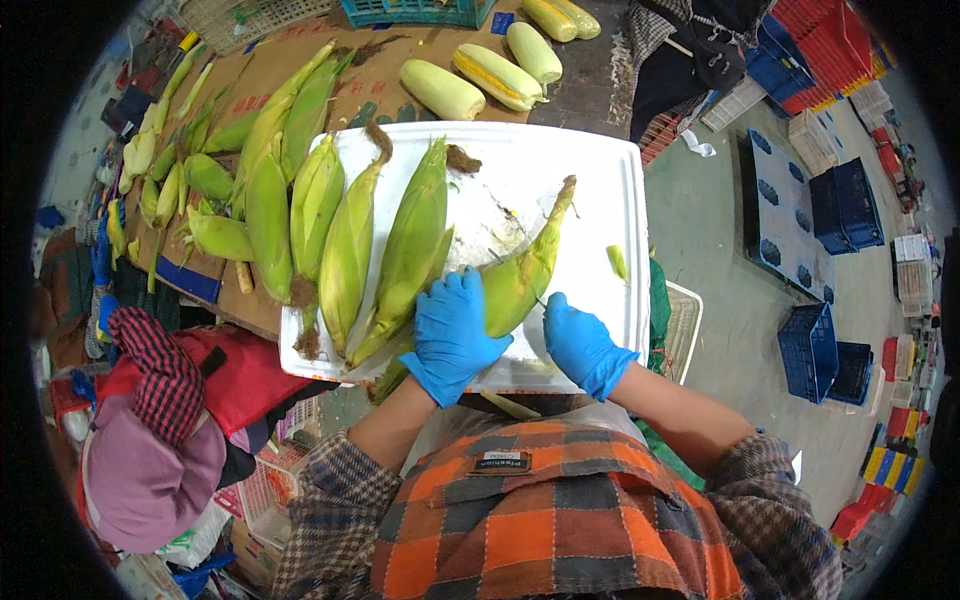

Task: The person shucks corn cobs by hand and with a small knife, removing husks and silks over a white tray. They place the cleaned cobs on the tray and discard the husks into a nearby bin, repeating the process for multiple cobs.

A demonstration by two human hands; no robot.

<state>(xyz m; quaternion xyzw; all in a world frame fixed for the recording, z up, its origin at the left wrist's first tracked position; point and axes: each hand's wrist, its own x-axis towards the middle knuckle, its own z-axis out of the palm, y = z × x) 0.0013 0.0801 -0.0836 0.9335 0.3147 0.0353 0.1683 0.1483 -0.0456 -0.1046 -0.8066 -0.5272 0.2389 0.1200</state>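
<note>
On a white foam board (592,225) lies an unhusked ear of corn (517,292), its narrow tip pointing away to the upper right. My left hand (454,322), in a blue glove, grips the left side of this ear. My right hand (585,341), also gloved in blue, is closed around a small knife (540,301); only a bit of thin blade shows, at the husk's right side. Just left of my left hand, another green ear (412,240) lies on the board. Further left are a yellowish-green ear (349,255) and several more in husk.
Partly husked pale ears (442,90) lie beyond the board on a cardboard-covered table (367,90). A teal crate (420,13) stands at the back. A husk scrap (616,262) rests at the board's right. At left, a person in a mauve hood (150,472) is close to the table.
</note>
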